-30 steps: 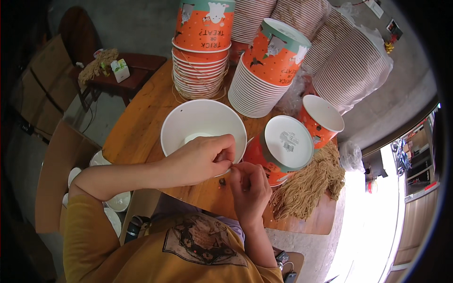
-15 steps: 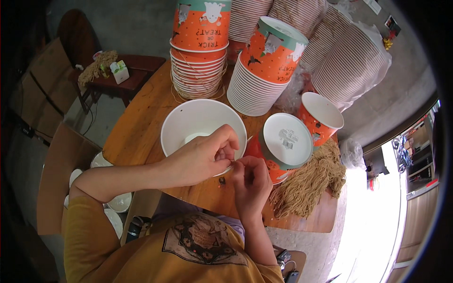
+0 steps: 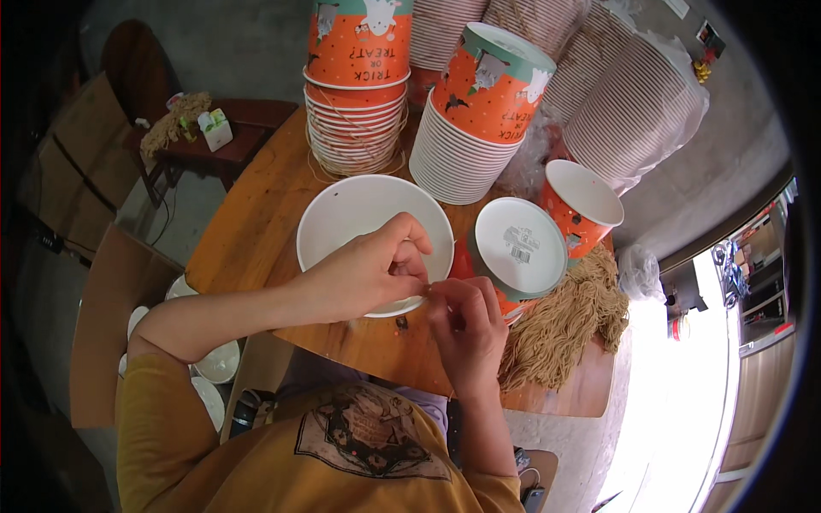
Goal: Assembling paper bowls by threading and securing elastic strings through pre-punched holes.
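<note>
An open paper bucket (image 3: 329,214) with a white inside and a small hole near its far rim stands on the table before me. My left hand (image 3: 368,272) reaches over it, fingers curled and pinched at the near right rim. There my right hand (image 3: 468,329) meets it, thumb and fingertips closed too. Between the fingertips is a tiny pale bit, too small to name. Just right of the bucket, an upside-down orange bucket (image 3: 519,245) shows its white base. Near my right hand lies a bundle of tan cord (image 3: 560,329).
Behind stand two stacks of upside-down orange buckets, the left stack (image 3: 355,120) with cords looped round it and the right stack (image 3: 466,141) plain. Another orange bucket (image 3: 581,205) is at the right. Plastic-wrapped stacks (image 3: 637,98) fill the back. A cardboard box (image 3: 111,342) with buckets sits left of the wooden table (image 3: 248,248).
My right hand has shifted slightly right, and the fingertips of both hands are still together. The open bucket sits a little further right in view.
</note>
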### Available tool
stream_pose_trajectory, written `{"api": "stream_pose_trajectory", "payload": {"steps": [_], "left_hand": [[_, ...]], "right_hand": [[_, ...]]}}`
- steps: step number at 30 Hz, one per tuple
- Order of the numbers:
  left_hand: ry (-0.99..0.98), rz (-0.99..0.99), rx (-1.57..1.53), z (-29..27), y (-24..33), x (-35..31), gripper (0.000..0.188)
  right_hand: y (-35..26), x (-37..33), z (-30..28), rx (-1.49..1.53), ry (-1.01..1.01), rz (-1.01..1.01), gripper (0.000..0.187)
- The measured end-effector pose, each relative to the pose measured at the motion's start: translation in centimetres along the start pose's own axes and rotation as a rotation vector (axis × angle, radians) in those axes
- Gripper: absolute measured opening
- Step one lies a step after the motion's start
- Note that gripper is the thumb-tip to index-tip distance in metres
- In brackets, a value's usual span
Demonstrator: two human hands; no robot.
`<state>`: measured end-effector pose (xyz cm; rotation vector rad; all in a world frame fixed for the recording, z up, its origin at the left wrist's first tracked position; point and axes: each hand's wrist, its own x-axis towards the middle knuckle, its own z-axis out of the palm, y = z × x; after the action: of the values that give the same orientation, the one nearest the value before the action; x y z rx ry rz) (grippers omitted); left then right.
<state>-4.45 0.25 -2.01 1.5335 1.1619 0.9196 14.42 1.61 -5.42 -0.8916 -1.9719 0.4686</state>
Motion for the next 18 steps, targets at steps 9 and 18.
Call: {"api": "stream_pose_trajectory", "payload": {"steps": [9,18], "left_hand": [[0.003,-0.074,0.001,0.1,0.9,0.1,0.037],[0.008,-0.094,-0.107,-0.2,0.4,0.2,0.040]], "right_hand": [[-0.7,1.6,-2.5,-0.306,-0.163,-0.301,0.025],[-0.7,3.0,-2.4,-0.277,-0.235,-0.346,0.019]]}}
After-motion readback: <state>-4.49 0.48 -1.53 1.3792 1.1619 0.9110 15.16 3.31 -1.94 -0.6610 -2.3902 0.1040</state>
